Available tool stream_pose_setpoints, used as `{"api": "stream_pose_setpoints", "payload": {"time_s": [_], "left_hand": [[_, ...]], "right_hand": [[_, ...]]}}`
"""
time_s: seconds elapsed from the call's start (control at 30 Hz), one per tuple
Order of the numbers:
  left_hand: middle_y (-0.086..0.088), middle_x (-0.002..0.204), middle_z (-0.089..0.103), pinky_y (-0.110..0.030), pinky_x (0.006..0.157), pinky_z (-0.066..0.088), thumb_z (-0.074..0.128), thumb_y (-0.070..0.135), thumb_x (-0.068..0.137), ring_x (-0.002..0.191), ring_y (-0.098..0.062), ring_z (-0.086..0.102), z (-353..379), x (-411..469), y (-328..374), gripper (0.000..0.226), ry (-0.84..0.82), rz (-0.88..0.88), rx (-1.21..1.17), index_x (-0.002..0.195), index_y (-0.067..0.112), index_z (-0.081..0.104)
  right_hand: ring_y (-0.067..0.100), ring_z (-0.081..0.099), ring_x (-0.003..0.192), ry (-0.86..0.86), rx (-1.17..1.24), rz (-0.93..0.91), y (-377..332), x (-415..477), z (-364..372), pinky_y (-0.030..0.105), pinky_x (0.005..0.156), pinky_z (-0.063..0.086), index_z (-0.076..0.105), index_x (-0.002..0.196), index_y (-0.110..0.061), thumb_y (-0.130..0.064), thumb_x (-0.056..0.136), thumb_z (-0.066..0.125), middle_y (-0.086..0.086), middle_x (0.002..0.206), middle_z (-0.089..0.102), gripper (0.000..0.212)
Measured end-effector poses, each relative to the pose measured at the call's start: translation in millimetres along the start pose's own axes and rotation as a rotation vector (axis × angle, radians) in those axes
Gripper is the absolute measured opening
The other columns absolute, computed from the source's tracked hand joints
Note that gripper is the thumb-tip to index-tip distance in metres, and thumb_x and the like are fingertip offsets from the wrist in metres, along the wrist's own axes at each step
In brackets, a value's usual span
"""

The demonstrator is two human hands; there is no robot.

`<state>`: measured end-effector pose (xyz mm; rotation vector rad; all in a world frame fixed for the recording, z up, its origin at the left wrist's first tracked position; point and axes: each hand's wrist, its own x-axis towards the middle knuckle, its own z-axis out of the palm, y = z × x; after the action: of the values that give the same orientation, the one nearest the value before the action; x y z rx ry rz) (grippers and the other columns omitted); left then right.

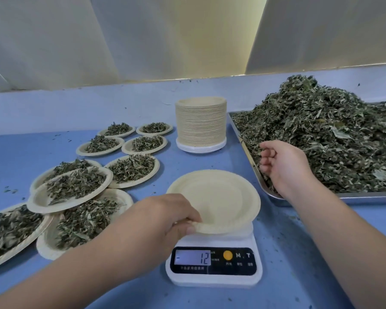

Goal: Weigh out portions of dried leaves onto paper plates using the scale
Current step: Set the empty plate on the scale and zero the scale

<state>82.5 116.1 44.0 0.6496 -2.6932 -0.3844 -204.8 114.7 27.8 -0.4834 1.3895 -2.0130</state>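
Observation:
An empty paper plate (223, 197) lies on the white digital scale (214, 266), whose display reads 12 with a minus sign. My left hand (165, 217) pinches the plate's near left rim. My right hand (283, 166) reaches into the near left edge of a big heap of dried leaves (325, 134) on a metal tray (366, 195); its fingers are curled among the leaves. Whether they hold any is hidden.
Several filled paper plates (76, 186) crowd the blue table at the left, some overlapping. A tall stack of empty plates (201, 123) stands behind the scale. Leaf crumbs dot the table (299, 253). A wall rises at the back.

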Motion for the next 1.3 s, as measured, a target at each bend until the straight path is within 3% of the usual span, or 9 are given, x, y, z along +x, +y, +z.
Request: {"api": "stream_pose_setpoints", "payload": {"time_s": [0.23, 0.33, 0.43, 0.53, 0.63, 0.77, 1.0, 1.13, 1.3], "left_hand": [[0.030, 0.108, 0.053, -0.001, 0.074, 0.031, 0.053, 0.037, 0.096, 0.090, 0.019, 0.046, 2, -9, 3, 0.026, -0.073, -0.006, -0.024, 0.120, 0.038, 0.062], [0.033, 0.111, 0.052, -0.003, 0.073, 0.035, 0.047, 0.051, 0.092, 0.090, 0.011, 0.052, -5, -10, 4, 0.029, -0.068, -0.023, -0.026, 0.118, 0.046, 0.059], [0.029, 0.099, 0.060, -0.009, 0.068, 0.040, 0.046, 0.057, 0.090, 0.080, -0.002, 0.058, -15, 3, 2, 0.023, 0.176, -0.090, -0.116, 0.093, 0.047, 0.066], [0.013, 0.077, 0.068, -0.021, 0.056, 0.045, 0.052, 0.055, 0.080, 0.056, -0.004, 0.056, -22, 35, -13, 0.024, 0.404, -0.361, -0.419, 0.084, 0.042, 0.071], [0.008, 0.081, 0.069, -0.022, 0.049, 0.042, 0.056, 0.040, 0.083, 0.052, -0.008, 0.055, -25, 77, -42, 0.019, 0.538, -0.608, -0.666, 0.081, 0.029, 0.071], [-0.002, 0.085, 0.060, -0.028, 0.054, 0.037, 0.045, 0.036, 0.096, 0.062, -0.018, 0.054, -5, 108, -68, 0.028, 0.410, -0.844, -0.824, 0.087, 0.017, 0.064], [-0.002, 0.091, 0.063, -0.030, 0.058, 0.043, 0.038, 0.046, 0.099, 0.071, -0.020, 0.062, 4, 104, -73, 0.039, 0.375, -0.829, -0.815, 0.090, 0.018, 0.063], [-0.005, 0.097, 0.064, -0.031, 0.057, 0.043, 0.038, 0.047, 0.100, 0.071, -0.022, 0.062, 4, 102, -72, 0.040, 0.341, -0.835, -0.810, 0.093, 0.017, 0.063], [-0.009, 0.093, 0.064, -0.029, 0.051, 0.042, 0.043, 0.045, 0.099, 0.062, -0.022, 0.058, 6, 97, -73, 0.039, 0.207, -0.805, -0.793, 0.095, 0.013, 0.064]], "right_hand": [[0.014, 0.045, 0.046, -0.084, -0.169, -0.044, 0, -3, 4, 0.024, 0.043, 0.039, 0.065, 0.078, -0.007, -0.005, 0.086, 0.058, 0.006, 0.060, 0.053, 0.010], [0.008, 0.053, 0.049, -0.226, -0.685, -0.335, -2, 1, -2, 0.025, 0.054, 0.045, 0.068, 0.082, -0.017, -0.006, 0.086, 0.058, 0.001, 0.065, 0.062, 0.016], [-0.008, 0.056, 0.063, -0.422, -1.216, -0.570, -13, 6, 0, 0.010, 0.063, 0.040, 0.072, 0.090, -0.028, -0.007, 0.083, 0.063, -0.017, 0.076, 0.064, 0.024], [0.001, 0.059, 0.086, -0.709, -1.613, -0.552, -21, 13, 13, 0.017, 0.079, 0.044, 0.069, 0.112, -0.028, -0.012, 0.080, 0.070, -0.013, 0.099, 0.067, 0.036], [0.010, 0.059, 0.096, -0.897, -1.905, -0.445, -24, 17, 27, 0.029, 0.086, 0.048, 0.060, 0.124, -0.035, -0.024, 0.078, 0.074, -0.015, 0.104, 0.061, 0.050], [0.008, 0.057, 0.087, -1.065, -2.053, -0.418, -23, 16, 36, 0.026, 0.079, 0.048, 0.057, 0.122, -0.041, -0.030, 0.073, 0.075, -0.017, 0.095, 0.056, 0.054], [0.009, 0.057, 0.082, -1.115, -2.016, -0.464, -18, 16, 34, 0.027, 0.076, 0.049, 0.059, 0.106, -0.039, -0.028, 0.075, 0.072, -0.014, 0.096, 0.063, 0.035], [0.005, 0.061, 0.079, -1.121, -1.953, -0.492, -16, 18, 33, 0.027, 0.077, 0.051, 0.068, 0.109, -0.039, -0.026, 0.074, 0.070, -0.015, 0.093, 0.070, 0.037], [0.004, 0.060, 0.065, -1.059, -1.920, -0.531, -7, 24, 33, 0.022, 0.062, 0.047, 0.073, 0.096, -0.032, -0.019, 0.073, 0.064, -0.013, 0.078, 0.070, 0.028]]}}
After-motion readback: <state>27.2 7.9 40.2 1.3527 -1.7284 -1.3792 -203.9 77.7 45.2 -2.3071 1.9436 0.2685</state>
